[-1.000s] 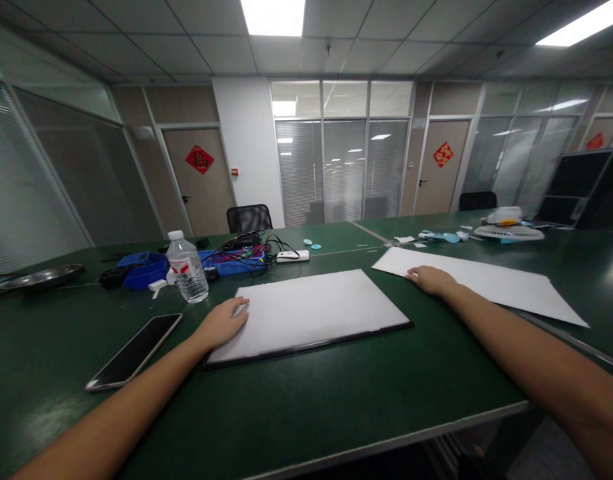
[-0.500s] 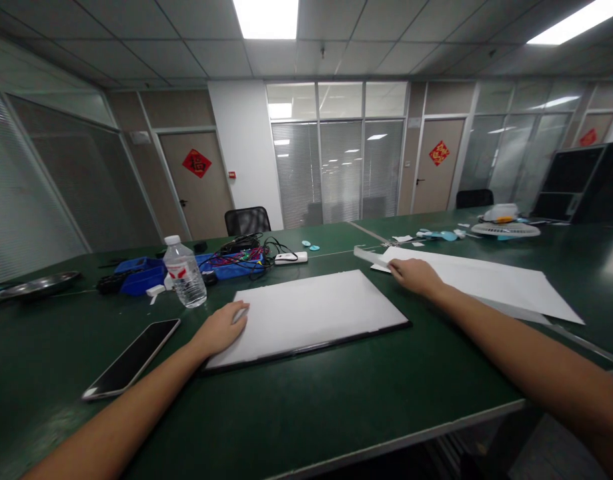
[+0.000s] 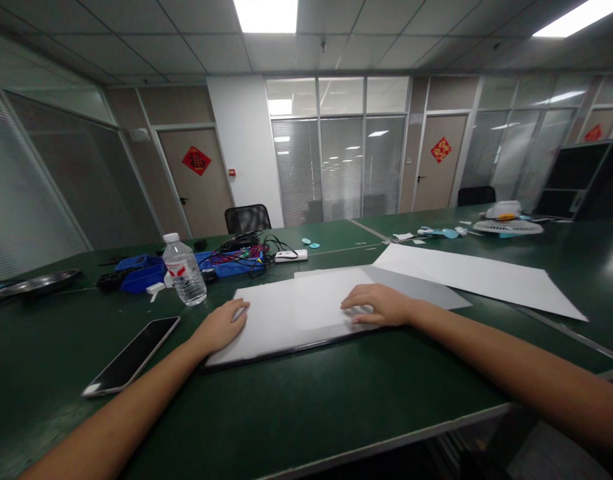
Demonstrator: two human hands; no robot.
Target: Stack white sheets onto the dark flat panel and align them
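A white flat panel with a thin black edge (image 3: 263, 327) lies on the green table. My left hand (image 3: 221, 327) rests over its left side, fingers lying on the white face. A thin translucent sheet (image 3: 431, 290) lies across the right part of the panel and extends past it to the right. On this sheet sits my right hand (image 3: 381, 305), fingers pointing left and slightly apart. Further right, a large white sheet (image 3: 481, 277) lies flat, its left end close to the translucent sheet.
A phone (image 3: 133, 353) lies by my left forearm. Behind it stands a water bottle (image 3: 185, 270). Blue bins (image 3: 143, 275) and tangled cables (image 3: 241, 250) are at the back left. A white fan-like part (image 3: 506, 227) sits at the far right. The table's front edge (image 3: 386, 440) is near me.
My right hand has moved left from the white sheet's end, bringing the translucent sheet over the panel, and its fingers have loosened. My left hand stays in place.
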